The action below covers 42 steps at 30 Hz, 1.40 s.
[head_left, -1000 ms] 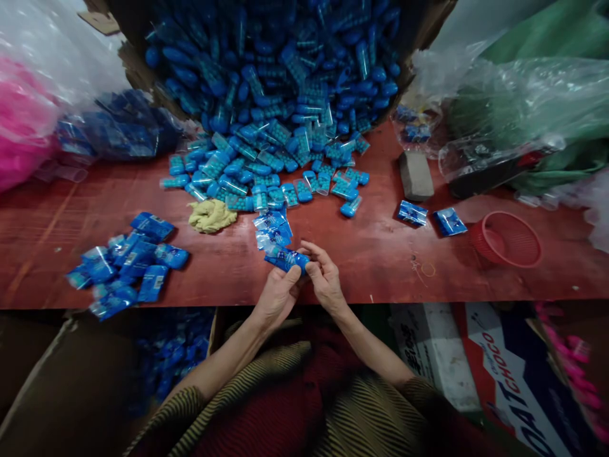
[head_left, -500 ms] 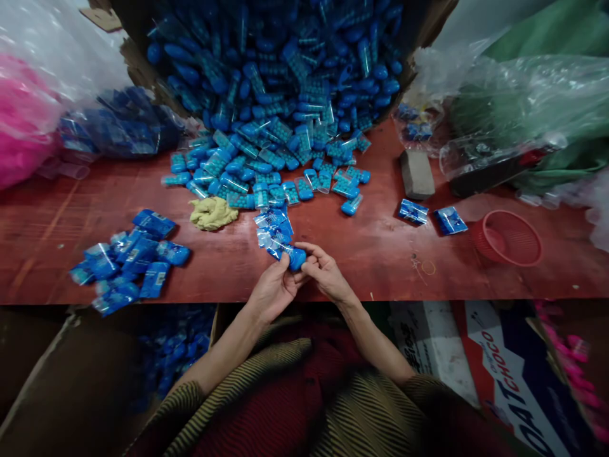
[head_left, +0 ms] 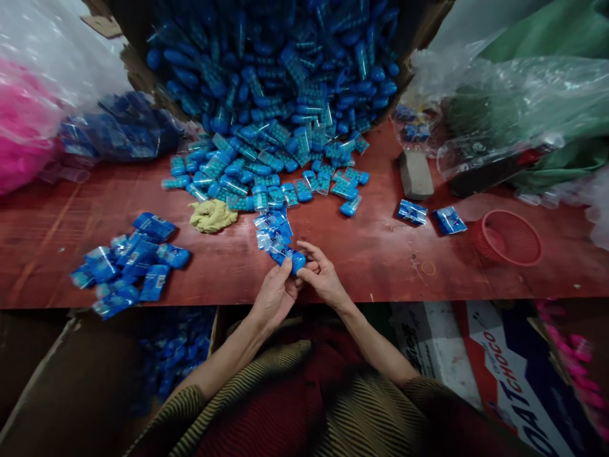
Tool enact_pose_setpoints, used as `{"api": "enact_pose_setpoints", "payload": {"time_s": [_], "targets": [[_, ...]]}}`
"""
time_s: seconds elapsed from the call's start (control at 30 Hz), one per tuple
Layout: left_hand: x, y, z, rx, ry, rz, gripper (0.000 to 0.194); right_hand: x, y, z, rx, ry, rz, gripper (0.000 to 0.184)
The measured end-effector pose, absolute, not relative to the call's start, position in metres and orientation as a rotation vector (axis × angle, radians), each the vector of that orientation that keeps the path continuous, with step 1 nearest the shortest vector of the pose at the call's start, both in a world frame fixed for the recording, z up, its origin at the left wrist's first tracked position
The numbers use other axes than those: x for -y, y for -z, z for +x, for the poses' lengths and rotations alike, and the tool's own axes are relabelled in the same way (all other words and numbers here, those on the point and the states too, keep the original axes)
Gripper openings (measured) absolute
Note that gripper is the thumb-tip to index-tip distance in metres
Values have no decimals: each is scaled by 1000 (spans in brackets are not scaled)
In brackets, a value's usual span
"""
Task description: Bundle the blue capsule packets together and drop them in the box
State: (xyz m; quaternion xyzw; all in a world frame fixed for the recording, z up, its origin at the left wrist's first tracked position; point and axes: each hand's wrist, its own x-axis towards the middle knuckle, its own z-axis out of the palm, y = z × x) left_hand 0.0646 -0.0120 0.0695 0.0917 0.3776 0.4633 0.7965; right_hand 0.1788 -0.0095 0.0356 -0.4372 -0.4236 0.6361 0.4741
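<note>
Close to the table's front edge, my left hand (head_left: pixel 275 293) pinches a small blue-capped bottle (head_left: pixel 297 260) between thumb and fingers. My right hand (head_left: pixel 326 279) closes on the bottle's other side, its thumb and fingertips at the blue cap. Just beyond the fingers lies a short overlapping row of blue printed wrappers (head_left: pixel 273 223), partly touching the held bottle. Behind them spreads a heap of clear bottles (head_left: pixel 247 168) with blue caps and blue beads inside. To the left sits a pile of blue-wrapped bottles (head_left: pixel 137 251).
A yellow-green putty lump (head_left: pixel 213 216) lies left of the wrappers. To the right are a grey block (head_left: pixel 415 175), two blue packets (head_left: pixel 450 220) and a red mesh basket (head_left: pixel 511 238). A torn cardboard box (head_left: pixel 425 38) full of bottles stands at the back.
Both hands stay together at the bottle with only slight finger shifts; the right index finger lifts a little away from it. The view has moved very slightly.
</note>
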Motion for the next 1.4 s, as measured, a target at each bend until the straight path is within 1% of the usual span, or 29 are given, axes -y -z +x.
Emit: {"api": "enact_pose_setpoints", "payload": {"time_s": [0.07,0.13,0.2,0.3,0.37,0.5,0.6,0.7,0.83,0.97,1.07,1.17,1.27,1.4], "targets": [[12,-71,63,-799,-989,221,17,9,-29,183,1032,-1625,-1013,51],[12,-73,61,-782,-974,235,13,8,-25,187,1044,-1621,-980,46],[11,-74,59,-781,-951,229,10,8,-24,190,1069,-1598,-978,45],[8,-77,57,-815,-910,209,14,8,-32,188,1116,-1593,-1021,46],[6,-77,56,-843,-890,214,17,8,-38,186,1173,-1515,-1057,44],[6,-75,53,-825,-878,261,14,9,-43,184,1256,-1407,-1075,38],[9,-73,56,-766,-903,291,14,12,-41,182,1217,-1403,-1126,40],[13,-72,61,-750,-919,310,18,16,-40,182,1195,-1314,-1158,44],[15,-68,62,-868,-917,409,28,18,-38,185,1191,-1184,-1130,42],[11,-62,56,-1046,-1025,483,34,16,-37,186,1190,-1246,-1039,43],[8,-62,53,-963,-1003,429,34,13,-36,187,1184,-1283,-969,48],[7,-66,51,-911,-935,369,28,8,-31,190,1181,-1305,-940,60],[7,-69,50,-873,-864,348,25,4,-25,193,1114,-1490,-850,72],[7,-71,51,-804,-827,311,26,3,-26,193,1062,-1614,-800,77]]}}
